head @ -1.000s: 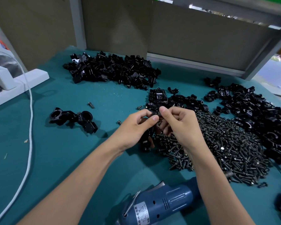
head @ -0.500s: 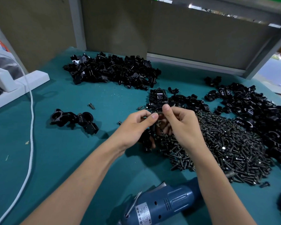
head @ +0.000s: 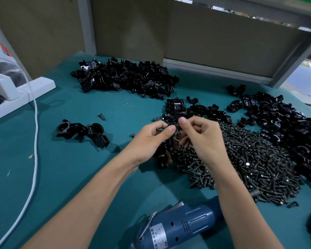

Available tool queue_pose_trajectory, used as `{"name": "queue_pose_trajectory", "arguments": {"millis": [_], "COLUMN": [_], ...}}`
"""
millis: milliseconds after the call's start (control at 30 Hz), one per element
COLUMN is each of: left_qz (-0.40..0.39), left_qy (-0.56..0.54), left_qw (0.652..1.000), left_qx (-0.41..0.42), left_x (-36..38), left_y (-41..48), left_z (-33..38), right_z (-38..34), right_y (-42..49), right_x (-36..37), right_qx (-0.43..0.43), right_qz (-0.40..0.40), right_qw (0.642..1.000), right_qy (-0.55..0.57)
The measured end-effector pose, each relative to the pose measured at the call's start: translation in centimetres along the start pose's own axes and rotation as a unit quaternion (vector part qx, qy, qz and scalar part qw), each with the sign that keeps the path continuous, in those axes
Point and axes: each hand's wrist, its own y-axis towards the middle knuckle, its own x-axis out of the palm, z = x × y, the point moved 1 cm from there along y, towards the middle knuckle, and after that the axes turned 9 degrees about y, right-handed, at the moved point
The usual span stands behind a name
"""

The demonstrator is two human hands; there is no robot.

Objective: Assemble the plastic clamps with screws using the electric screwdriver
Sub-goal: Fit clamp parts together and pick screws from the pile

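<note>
Clamp part [head: 172,124], small, black plastic, held above the middle of the worktop [head: 75,180], over the left fringe of the screw pile [head: 244,159]. Left hand [head: 149,141] pinches it thumb to forefinger, other fingers curled under. Right hand [head: 203,139] pinches the same part from the other side, fingertips close to the left's. Whether a screw sits in it: cannot tell, too dark. More black pieces half hidden under the left palm. Electric screwdriver [head: 178,225], blue, lies at the near edge between the forearms, untouched. Assembled clamp [head: 83,132] lies toward the left edge, loose screw [head: 101,116] just behind it. Clamp heaps: far edge [head: 126,78], right edge [head: 285,123]. White cable [head: 36,123] runs along the left edge.
</note>
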Motion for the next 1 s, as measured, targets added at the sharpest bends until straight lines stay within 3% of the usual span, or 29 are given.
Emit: {"name": "queue_pose_trajectory", "arguments": {"millis": [200,433,600,833,1000], "left_qz": [-0.013,0.028,0.093,0.027,-0.025], "left_qy": [-0.049,-0.052,-0.047,-0.042,-0.109], "left_qw": [0.999,0.998,0.994,0.999,0.993], "left_qx": [-0.001,-0.031,-0.029,-0.013,-0.036], "left_x": [-0.1,-0.7,-1.7,-0.9,-0.6], "left_y": [-0.1,0.0,0.1,-0.1,-0.3], "left_z": [0.2,0.3,0.5,0.5,0.6], "right_z": [-0.1,0.1,0.0,-0.2,0.1], "right_y": [0.2,0.4,-0.1,-0.2,0.0], "right_x": [-0.3,-0.7,0.0,0.5,0.2], "right_qx": [-0.02,0.001,-0.001,-0.007,-0.022], "right_qz": [-0.005,0.03,-0.057,-0.084,-0.064], "right_qw": [0.999,0.999,0.989,0.99,0.993], "right_qy": [0.048,-0.031,-0.136,-0.11,-0.096]}}
